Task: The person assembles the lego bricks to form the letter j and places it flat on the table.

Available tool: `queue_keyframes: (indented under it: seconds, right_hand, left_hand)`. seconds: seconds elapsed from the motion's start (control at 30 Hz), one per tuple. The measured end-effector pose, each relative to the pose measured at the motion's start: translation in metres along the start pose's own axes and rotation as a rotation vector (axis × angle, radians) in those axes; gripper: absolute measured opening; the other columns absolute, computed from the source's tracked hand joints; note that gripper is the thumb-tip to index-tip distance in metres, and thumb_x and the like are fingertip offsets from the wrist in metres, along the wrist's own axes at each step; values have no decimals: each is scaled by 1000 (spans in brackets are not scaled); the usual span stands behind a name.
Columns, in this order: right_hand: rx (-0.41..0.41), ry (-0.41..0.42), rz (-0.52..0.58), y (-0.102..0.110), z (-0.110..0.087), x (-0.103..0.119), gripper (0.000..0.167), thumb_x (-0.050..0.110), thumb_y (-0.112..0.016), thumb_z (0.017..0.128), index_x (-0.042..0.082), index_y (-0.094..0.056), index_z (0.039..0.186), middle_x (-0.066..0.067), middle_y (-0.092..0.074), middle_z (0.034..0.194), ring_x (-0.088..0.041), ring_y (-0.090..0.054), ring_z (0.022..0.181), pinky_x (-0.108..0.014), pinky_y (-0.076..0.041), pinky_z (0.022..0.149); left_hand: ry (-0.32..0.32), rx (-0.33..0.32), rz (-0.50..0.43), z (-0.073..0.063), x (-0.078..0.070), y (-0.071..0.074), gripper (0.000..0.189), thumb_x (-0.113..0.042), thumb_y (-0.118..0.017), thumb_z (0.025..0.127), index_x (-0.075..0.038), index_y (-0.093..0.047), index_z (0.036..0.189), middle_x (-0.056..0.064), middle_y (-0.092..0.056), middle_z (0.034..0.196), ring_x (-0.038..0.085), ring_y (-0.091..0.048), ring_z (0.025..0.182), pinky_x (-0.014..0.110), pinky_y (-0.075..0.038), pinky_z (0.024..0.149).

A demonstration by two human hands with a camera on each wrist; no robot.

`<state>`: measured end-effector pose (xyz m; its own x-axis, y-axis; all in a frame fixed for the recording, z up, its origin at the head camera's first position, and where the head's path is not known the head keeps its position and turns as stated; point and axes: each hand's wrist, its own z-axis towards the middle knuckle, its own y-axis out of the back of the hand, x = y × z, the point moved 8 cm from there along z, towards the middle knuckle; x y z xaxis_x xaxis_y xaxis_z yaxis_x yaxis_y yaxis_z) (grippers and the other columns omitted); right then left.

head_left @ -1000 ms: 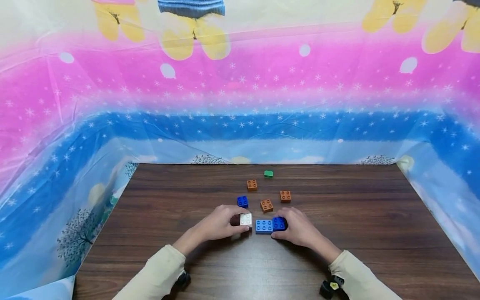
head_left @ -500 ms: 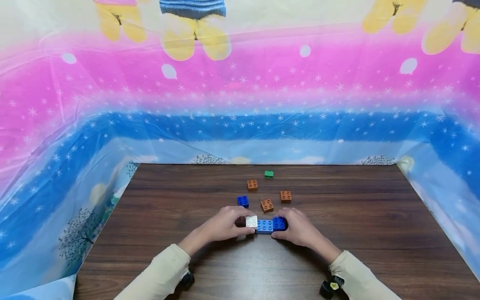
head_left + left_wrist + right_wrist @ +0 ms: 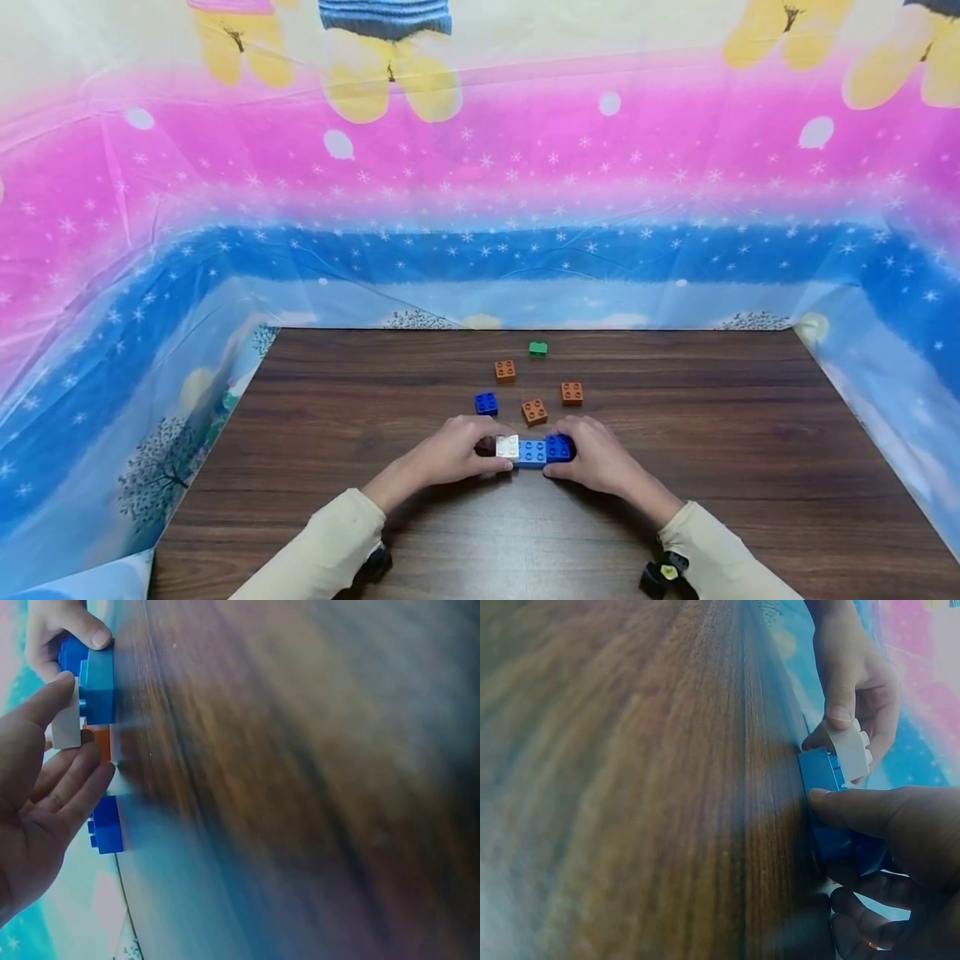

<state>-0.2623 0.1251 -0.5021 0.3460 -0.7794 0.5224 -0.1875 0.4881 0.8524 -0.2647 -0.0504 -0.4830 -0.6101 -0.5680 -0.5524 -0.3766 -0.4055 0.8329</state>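
Observation:
My left hand [image 3: 450,452] pinches a white toy building brick [image 3: 507,446] between thumb and fingers. That brick sits over the left end of a longer light blue brick [image 3: 532,452], and in the right wrist view it looks slightly tilted above the studs. A dark blue brick [image 3: 557,447] is on the light blue brick's right end. My right hand [image 3: 598,455] grips these two blue bricks from the right, its thumb along the near side. In the left wrist view the light blue brick [image 3: 97,686] stands on the table beside the white brick [image 3: 67,720].
Beyond the hands lie another dark blue brick [image 3: 486,403], three orange bricks, the nearest one [image 3: 534,412] just behind the light blue brick, and a small green brick [image 3: 537,349]. The brown wooden table [image 3: 705,400] ends at a printed cloth [image 3: 480,250] behind.
My left hand has moved right with the white brick, from beside the light blue brick to over its left end. The right hand has stayed in place.

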Motion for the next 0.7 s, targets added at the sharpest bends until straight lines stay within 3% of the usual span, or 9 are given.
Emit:
queue_keyframes:
  seconds: [0.7]
  right_hand:
    - [-8,6,-6,-1,0,-1,43,33,-90,78,11,-73,111,-1,-71,108,-19,-62,100,-48,-50,87]
  left_hand:
    - [-9,0,27,5,-1,-2,39,-39,-73,96,-17,-71,128,-4,-71,113,3,-58,83,20,-48,71]
